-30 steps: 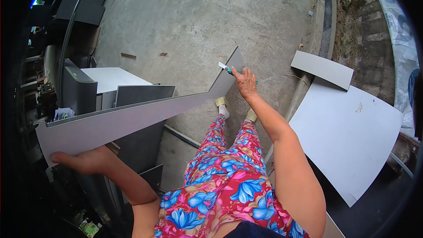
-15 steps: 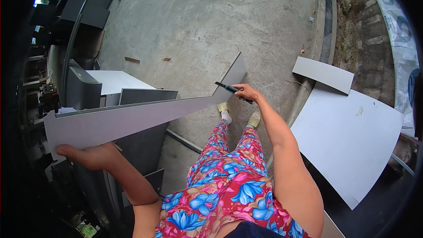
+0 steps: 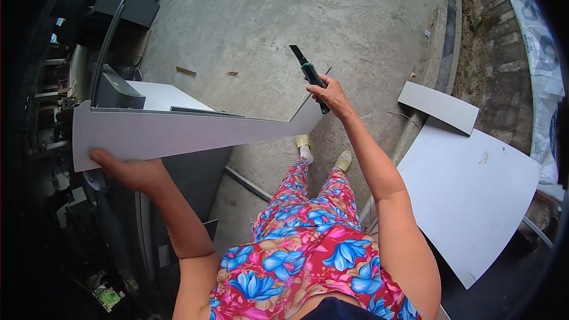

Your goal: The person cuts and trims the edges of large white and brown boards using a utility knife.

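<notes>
My left hand (image 3: 131, 172) grips the lower left end of a long white panel (image 3: 195, 133), its thumb on the near face and the other fingers hidden behind. The panel runs across to the right, with an angled notch in its upper edge and an arm that slants up near the middle of the view. Over that right end, my right hand (image 3: 333, 97) is closed round a black and green utility knife (image 3: 311, 74). Its dark blade points up and away from me, apart from the panel's edge.
White boards (image 3: 474, 189) lie at the right, a smaller grey-white piece (image 3: 438, 106) on top. Dark panels and a curved grey piece (image 3: 118, 92) stand at the left. A wood scrap (image 3: 185, 71) lies on the concrete floor (image 3: 267, 29). A kerb (image 3: 435, 53) runs along the right.
My right hand has lifted the utility knife up and off the panel's notch, turning its blade upward. My left hand has raised the panel's left end slightly.
</notes>
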`<state>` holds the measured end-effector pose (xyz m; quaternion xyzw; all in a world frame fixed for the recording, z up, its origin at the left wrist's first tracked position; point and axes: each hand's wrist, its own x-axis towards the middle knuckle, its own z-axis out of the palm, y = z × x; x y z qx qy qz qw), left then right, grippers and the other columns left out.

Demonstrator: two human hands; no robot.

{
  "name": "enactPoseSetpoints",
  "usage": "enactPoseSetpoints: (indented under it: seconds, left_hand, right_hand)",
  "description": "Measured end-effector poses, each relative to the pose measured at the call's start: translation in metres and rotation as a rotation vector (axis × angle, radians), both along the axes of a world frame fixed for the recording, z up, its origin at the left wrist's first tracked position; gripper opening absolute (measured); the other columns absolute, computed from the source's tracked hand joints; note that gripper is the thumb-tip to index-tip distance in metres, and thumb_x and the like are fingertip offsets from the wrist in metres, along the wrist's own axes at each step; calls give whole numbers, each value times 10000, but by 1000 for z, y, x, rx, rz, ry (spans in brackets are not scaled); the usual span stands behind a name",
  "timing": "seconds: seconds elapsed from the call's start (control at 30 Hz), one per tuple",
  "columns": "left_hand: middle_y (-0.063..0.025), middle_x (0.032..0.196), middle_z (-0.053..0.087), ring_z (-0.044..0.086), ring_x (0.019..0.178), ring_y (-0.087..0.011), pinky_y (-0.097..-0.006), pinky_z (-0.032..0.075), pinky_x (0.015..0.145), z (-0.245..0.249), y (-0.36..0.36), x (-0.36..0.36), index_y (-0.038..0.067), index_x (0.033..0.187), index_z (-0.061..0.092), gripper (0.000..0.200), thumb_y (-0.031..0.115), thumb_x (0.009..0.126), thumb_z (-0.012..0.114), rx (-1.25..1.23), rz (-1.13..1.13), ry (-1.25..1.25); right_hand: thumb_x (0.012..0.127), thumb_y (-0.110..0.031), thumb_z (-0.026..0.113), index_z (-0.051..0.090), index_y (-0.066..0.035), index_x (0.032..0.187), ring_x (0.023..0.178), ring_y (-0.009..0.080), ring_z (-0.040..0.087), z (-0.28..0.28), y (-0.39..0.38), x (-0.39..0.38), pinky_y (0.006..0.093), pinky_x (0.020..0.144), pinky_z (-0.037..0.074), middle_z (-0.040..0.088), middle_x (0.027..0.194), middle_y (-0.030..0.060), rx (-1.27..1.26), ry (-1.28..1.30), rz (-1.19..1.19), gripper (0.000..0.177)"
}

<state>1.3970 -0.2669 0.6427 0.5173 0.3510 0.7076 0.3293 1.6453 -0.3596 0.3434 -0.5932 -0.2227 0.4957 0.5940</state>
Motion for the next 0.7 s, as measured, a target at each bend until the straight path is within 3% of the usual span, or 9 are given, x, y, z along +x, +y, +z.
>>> enactPoseSetpoints:
  seconds: [0.03, 0.1, 0.17, 0.23, 0.47, 0.67, 0.7]
  left_hand:
    - [-173, 1230, 457, 498, 1107, -278, -422, 396, 955, -11, 3, -5, 12, 1302, 357, 642, 508, 904, 445, -45, -67, -69]
    - [-170, 1221, 483, 524, 1067, -296, -446, 390, 949, -57, 22, -39, -18, 1277, 384, 642, 508, 911, 423, -40, -509, 32]
    - [-200, 1074, 564, 578, 999, -294, -461, 439, 918, -98, 16, -29, -20, 1260, 380, 601, 455, 905, 482, -163, -478, 2]
    - [-220, 1071, 565, 611, 941, -293, -445, 488, 865, -123, 3, -6, -57, 1229, 387, 592, 416, 899, 518, -236, -314, 44]
    - [-228, 1058, 562, 615, 907, -303, -406, 504, 832, -132, 11, 0, -64, 1228, 387, 594, 421, 907, 508, -272, -344, 49]
    - [-172, 1032, 572, 606, 895, -287, -424, 477, 856, -139, 9, -71, 8, 1269, 345, 639, 508, 894, 477, -334, -300, -15]
    - [-157, 1009, 583, 608, 892, -278, -419, 478, 854, -138, 4, -84, 13, 1233, 391, 621, 522, 888, 476, -336, -287, -26]
  right_hand:
    - [762, -200, 689, 622, -80, 1078, 590, 47, 495, 6, -1, -19, 204, 553, 410, 533, 689, -44, 83, 74, 88, 345]
    - [772, -178, 677, 624, -76, 1069, 589, 45, 485, 14, -7, -51, 202, 551, 403, 531, 702, -48, 74, 136, 152, 319]
    - [773, -184, 677, 623, -74, 1068, 596, 46, 487, 20, -19, -65, 201, 559, 404, 528, 713, -49, 65, 176, 147, 319]
    - [781, -186, 669, 617, -74, 1073, 597, 50, 496, 13, -35, -71, 202, 561, 409, 531, 714, -43, 51, 218, 59, 317]
    - [795, -175, 656, 587, -53, 1060, 554, 76, 525, -29, -95, -37, 214, 525, 430, 557, 696, -13, -71, 253, -163, 300]
    - [761, -163, 657, 599, -59, 1049, 566, 90, 560, -55, -81, -7, 220, 504, 434, 590, 722, -3, -168, 167, -267, 312]
    - [759, -164, 658, 595, -55, 1058, 571, 93, 565, -60, -72, -3, 220, 505, 437, 593, 728, 2, -189, 146, -271, 325]
